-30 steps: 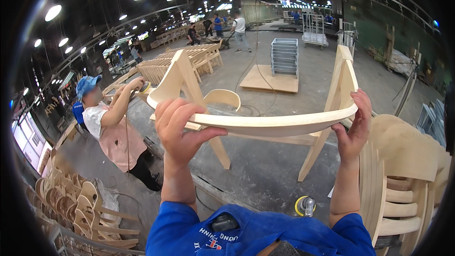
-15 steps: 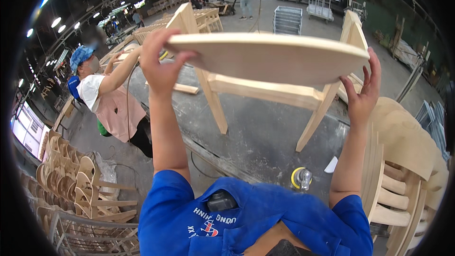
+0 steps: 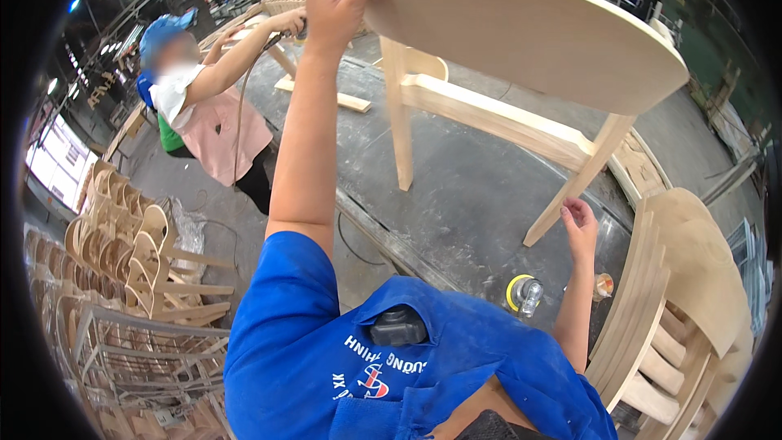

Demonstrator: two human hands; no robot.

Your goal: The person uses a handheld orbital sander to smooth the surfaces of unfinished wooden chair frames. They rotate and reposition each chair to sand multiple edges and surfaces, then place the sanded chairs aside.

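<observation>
A pale wooden chair frame (image 3: 497,118) with a wide, curved backrest (image 3: 521,33) stands tilted over the dark worktable (image 3: 456,195). My left hand (image 3: 338,4) is closed around the backrest's upper left end, thumb on the near face. My right hand (image 3: 580,228) is off the backrest, low beside the frame's right leg (image 3: 574,183). Its fingers are loosely curled and nothing shows in them; whether they touch the leg I cannot tell. A sander with a yellow-rimmed pad (image 3: 524,293) lies on the table near my body, left of my right forearm.
Stacked curved chair parts (image 3: 652,310) stand close on my right. At left, a person in a blue cap and pink apron (image 3: 220,130) works at the same table. Many wooden chair parts (image 3: 147,253) and a metal rack (image 3: 122,326) fill the lower left. A small round brownish thing (image 3: 601,286) lies by my right forearm.
My right hand has let go of the backrest's right end and dropped toward the right leg. The backrest now sits higher in view, its right end tilted lower; my left hand keeps its grip.
</observation>
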